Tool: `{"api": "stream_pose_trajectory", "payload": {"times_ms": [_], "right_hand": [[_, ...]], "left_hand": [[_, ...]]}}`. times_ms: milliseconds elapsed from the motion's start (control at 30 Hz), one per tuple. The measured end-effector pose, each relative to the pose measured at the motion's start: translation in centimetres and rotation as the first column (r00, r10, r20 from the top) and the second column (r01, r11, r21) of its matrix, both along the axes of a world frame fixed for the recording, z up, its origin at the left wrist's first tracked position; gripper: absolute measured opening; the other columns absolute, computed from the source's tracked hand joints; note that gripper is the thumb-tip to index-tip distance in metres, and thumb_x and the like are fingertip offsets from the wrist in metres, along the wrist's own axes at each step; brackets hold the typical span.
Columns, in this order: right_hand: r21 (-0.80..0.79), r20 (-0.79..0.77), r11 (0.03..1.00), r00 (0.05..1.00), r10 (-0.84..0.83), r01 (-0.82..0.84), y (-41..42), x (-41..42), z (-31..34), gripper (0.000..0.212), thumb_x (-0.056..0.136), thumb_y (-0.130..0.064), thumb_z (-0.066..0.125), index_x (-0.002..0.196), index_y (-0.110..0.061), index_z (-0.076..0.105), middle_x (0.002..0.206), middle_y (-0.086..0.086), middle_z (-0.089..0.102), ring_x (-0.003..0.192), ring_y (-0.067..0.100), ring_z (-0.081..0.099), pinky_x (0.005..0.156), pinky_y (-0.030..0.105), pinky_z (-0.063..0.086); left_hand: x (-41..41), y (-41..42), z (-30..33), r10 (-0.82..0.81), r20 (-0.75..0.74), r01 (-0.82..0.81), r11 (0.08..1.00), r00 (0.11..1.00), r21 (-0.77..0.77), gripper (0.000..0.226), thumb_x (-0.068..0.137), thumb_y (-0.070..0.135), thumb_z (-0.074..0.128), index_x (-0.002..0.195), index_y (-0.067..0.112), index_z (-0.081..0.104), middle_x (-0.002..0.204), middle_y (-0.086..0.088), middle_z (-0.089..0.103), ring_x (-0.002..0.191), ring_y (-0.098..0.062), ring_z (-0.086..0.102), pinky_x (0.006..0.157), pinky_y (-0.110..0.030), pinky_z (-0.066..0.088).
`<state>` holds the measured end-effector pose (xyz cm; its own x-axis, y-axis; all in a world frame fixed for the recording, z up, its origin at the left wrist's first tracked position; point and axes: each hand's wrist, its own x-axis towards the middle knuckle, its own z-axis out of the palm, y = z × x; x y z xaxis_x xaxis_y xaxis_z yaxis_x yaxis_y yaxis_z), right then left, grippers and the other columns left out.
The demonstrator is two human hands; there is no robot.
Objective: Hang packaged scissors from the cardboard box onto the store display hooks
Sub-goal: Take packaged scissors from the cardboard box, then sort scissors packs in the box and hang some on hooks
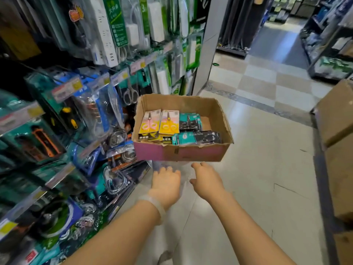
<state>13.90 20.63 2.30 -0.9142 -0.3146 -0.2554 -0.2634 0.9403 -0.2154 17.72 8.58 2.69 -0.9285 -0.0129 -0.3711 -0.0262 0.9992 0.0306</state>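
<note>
Both my hands reach forward and down, just short of the cardboard box [181,152]. My left hand [166,181] has its fingers loosely spread and holds nothing; my right hand [207,180] is likewise loose and empty, thumb out to the side. The box sits raised off the floor [257,169] on something I cannot make out, perhaps a clear stool beneath it. Inside lie the packaged scissors: yellow packs [159,124] toward the left and teal packs [191,129] to the right, some overlapping.

The box's perch worries me most. If I tug or bump the near wall, it could tip or slide off whatever carries it and spill the packs over the floor. The packs overlap, so lifting one may drag its neighbour along. The shelf [63,111] on my left is crowded with hanging goods, and one pair of scissors [130,93] already hangs just behind the box; pushing a new pack onto a hook there could knock other items loose.

My fingertips are foreshortened, so I cannot tell whether they touch anything. The hooks themselves are hidden behind the packaging and price tags. Much of the shelf is blurred, the labels unreadable. Another box [336,119] is cut off at the right edge.
</note>
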Motion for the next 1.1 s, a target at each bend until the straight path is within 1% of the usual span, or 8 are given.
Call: {"api": "stream_pose_trajectory", "payload": {"times_ms": [133, 233, 333, 500, 600, 833, 1000, 1100], "right_hand": [[-0.054, -0.04, 0.998, 0.998, 0.038, -0.04, -1.3, -4.5, 0.4, 0.04, 0.09, -0.021, 0.057, 0.128, -0.016, 0.046, 0.128, 0.008, 0.049, 0.118, 0.029, 0.046, 0.095, 0.038, 0.043], [-0.075, -0.052, 0.994, 0.996, 0.076, -0.08, -2.4, -7.3, 0.9, 0.039, 0.09, -0.02, 0.057, 0.127, -0.015, 0.047, 0.128, 0.008, 0.049, 0.12, 0.028, 0.045, 0.094, 0.037, 0.041], [-0.079, -0.042, 0.99, 0.993, 0.114, -0.117, -3.3, -9.8, 1.6, 0.041, 0.09, -0.022, 0.056, 0.129, -0.013, 0.045, 0.128, 0.01, 0.048, 0.12, 0.03, 0.045, 0.095, 0.039, 0.04], [-0.074, -0.013, 0.984, 0.987, 0.159, -0.16, -3.7, -13.7, 1.2, 0.041, 0.09, -0.023, 0.058, 0.128, -0.013, 0.045, 0.125, 0.01, 0.049, 0.119, 0.031, 0.046, 0.093, 0.042, 0.043], [-0.083, 0.03, 0.982, 0.985, 0.17, -0.168, -3.1, -16.1, 0.6, 0.042, 0.088, -0.023, 0.061, 0.128, -0.014, 0.047, 0.127, 0.011, 0.05, 0.12, 0.03, 0.047, 0.095, 0.044, 0.045], [0.042, 0.137, 0.953, 0.947, 0.291, -0.299, -0.2, -21.9, -1.2, 0.052, 0.087, -0.026, 0.064, 0.133, -0.016, 0.042, 0.132, 0.01, 0.048, 0.121, 0.029, 0.047, 0.096, 0.041, 0.044], [0.053, 0.181, 0.924, 0.914, 0.364, -0.378, 0.7, -24.1, -2.8, 0.064, 0.08, -0.042, 0.069, 0.132, -0.017, 0.042, 0.132, 0.009, 0.047, 0.12, 0.025, 0.046, 0.097, 0.038, 0.046], [0.058, 0.212, 0.895, 0.882, 0.421, -0.442, 0.9, -24.6, -3.8, 0.058, 0.082, -0.035, 0.069, 0.131, -0.015, 0.044, 0.13, 0.01, 0.047, 0.117, 0.028, 0.046, 0.095, 0.04, 0.046]], "left_hand": [[-4.2, -0.5, 0.4, 0.033, -0.029, -0.032, 0.999, 0.999, 0.007, 0.042, 0.091, 0.02, 0.051, 0.131, 0.013, 0.042, 0.135, -0.011, 0.043, 0.126, -0.031, 0.039, 0.101, -0.041, 0.033], [-6.6, -1.1, 0.7, 0.075, -0.047, -0.075, 0.997, 0.996, 0.016, 0.042, 0.091, 0.024, 0.054, 0.13, 0.014, 0.043, 0.135, -0.01, 0.044, 0.126, -0.03, 0.039, 0.101, -0.041, 0.034], [-8.8, -1.7, 1.1, 0.116, -0.066, -0.116, 0.993, 0.991, 0.01, 0.048, 0.089, 0.026, 0.058, 0.133, 0.014, 0.041, 0.136, -0.009, 0.044, 0.128, -0.03, 0.038, 0.103, -0.04, 0.033], [-11.8, -2.2, 1.2, 0.212, -0.067, -0.208, 0.977, 0.975, 0.052, 0.045, 0.092, 0.027, 0.053, 0.133, 0.016, 0.041, 0.136, -0.009, 0.044, 0.129, -0.029, 0.037, 0.102, -0.039, 0.033], [-13.2, -1.9, 0.9, 0.266, -0.062, -0.263, 0.963, 0.962, 0.057, 0.048, 0.09, 0.03, 0.057, 0.134, 0.018, 0.04, 0.135, -0.007, 0.045, 0.127, -0.027, 0.039, 0.101, -0.039, 0.034], [-16.6, -0.3, 0.5, 0.409, -0.013, -0.407, 0.91, 0.912, 0.078, 0.049, 0.091, 0.033, 0.058, 0.135, 0.018, 0.041, 0.135, -0.008, 0.045, 0.126, -0.029, 0.04, 0.099, -0.04, 0.037], [-18.3, 0.7, 0.0, 0.534, 0.037, -0.535, 0.839, 0.845, 0.101, 0.043, 0.094, 0.034, 0.053, 0.133, 0.017, 0.042, 0.135, -0.008, 0.045, 0.126, -0.029, 0.04, 0.1, -0.041, 0.036], [-18.9, 1.2, -0.4, 0.603, 0.047, -0.604, 0.79, 0.796, 0.106, 0.043, 0.095, 0.035, 0.052, 0.133, 0.017, 0.042, 0.135, -0.007, 0.046, 0.126, -0.028, 0.041, 0.099, -0.041, 0.037]]}}
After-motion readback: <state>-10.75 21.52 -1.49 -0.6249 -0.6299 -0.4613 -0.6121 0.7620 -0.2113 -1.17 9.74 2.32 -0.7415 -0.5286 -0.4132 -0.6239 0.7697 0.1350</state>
